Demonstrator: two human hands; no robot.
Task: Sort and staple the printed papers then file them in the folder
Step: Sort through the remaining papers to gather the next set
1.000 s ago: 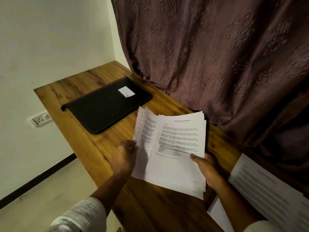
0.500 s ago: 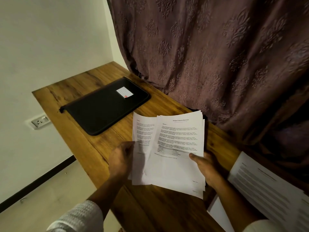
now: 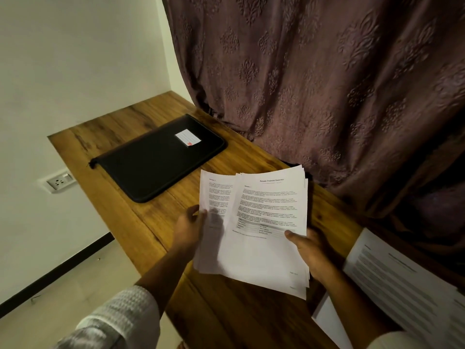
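A stack of printed papers (image 3: 266, 238) is held above the wooden table (image 3: 156, 222), fanned into two parts. My left hand (image 3: 188, 227) grips the left sheets at their left edge. My right hand (image 3: 309, 250) holds the main stack from underneath, with the thumb on the top page titled as a financial statement. A black zip folder (image 3: 156, 159) with a white label lies closed on the table to the upper left, apart from both hands. No stapler is visible.
More printed sheets (image 3: 402, 283) lie on the table at the lower right. A patterned purple curtain (image 3: 327, 84) hangs along the table's far side. The table's left edge drops to the floor, with a wall socket (image 3: 59, 182) beyond it.
My left hand has drawn the left sheets down and slightly leftward, squaring them lower against the main stack. The right hand and main stack have stayed almost still.
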